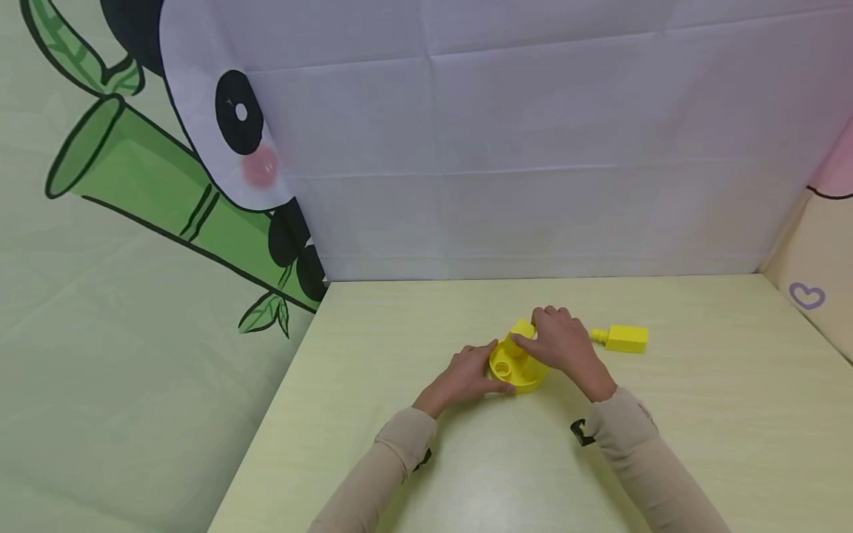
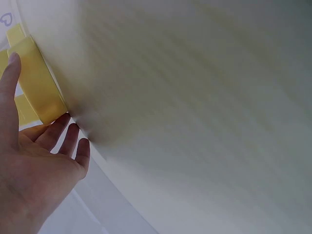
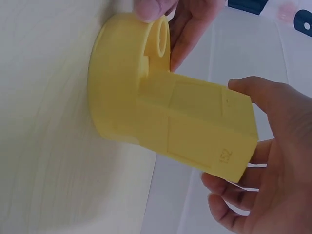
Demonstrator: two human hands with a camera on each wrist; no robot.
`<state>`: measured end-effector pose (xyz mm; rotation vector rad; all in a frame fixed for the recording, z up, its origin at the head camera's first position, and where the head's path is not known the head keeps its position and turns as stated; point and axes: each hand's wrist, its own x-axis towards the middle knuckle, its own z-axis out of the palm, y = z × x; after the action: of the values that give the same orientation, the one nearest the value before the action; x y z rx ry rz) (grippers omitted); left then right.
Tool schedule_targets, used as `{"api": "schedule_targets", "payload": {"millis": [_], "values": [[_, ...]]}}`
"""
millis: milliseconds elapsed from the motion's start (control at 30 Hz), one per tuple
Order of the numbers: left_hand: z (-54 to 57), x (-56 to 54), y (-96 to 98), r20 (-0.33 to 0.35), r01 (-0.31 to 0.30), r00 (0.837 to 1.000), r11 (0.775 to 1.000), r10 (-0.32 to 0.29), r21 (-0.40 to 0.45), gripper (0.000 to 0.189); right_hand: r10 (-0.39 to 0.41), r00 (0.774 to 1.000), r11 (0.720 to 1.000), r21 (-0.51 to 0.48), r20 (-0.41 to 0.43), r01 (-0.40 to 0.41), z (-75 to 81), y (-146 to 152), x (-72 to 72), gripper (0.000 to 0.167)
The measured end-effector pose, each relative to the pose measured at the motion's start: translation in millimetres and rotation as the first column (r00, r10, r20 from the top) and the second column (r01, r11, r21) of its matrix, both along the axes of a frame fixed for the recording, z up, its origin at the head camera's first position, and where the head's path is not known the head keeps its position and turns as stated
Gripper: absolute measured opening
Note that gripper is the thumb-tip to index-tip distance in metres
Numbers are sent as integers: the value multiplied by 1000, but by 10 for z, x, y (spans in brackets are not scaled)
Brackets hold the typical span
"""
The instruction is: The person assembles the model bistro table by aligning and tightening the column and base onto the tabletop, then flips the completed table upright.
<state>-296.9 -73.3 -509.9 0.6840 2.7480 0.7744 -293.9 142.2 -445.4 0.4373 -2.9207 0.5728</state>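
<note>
A round yellow base with a raised rim stands on the table, and a ring-shaped socket shows inside it. My left hand holds the base from the left, thumb at the near side and fingers round the far side. In the right wrist view a yellow rectangular block, marked 152, stands up out of the base; its lower end is hidden inside the rim. Gripping the block's upper end is my right hand, thumb on one side and fingers on the opposite side.
To the right of my right hand lies a second yellow block on its side, its narrow knobbed neck pointing left. The pale wooden table ends at a white cloth behind. A printed cloth hangs at the left.
</note>
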Motion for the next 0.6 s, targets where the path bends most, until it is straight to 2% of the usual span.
{"api": "schedule_targets", "payload": {"millis": [167, 367, 600], "values": [[9, -2, -23, -4, 14, 1000, 1000, -14, 1, 99, -8, 1000, 1000, 9, -11, 8, 21, -44, 34, 54], [32, 6, -35, -7, 10, 1000, 1000, -10, 5, 98, -11, 1000, 1000, 21, -2, 11, 57, -76, 62, 44], [40, 5, -50, -15, 23, 1000, 1000, -23, 8, 97, -7, 1000, 1000, 23, 1, 7, 53, -123, 81, 50]]}}
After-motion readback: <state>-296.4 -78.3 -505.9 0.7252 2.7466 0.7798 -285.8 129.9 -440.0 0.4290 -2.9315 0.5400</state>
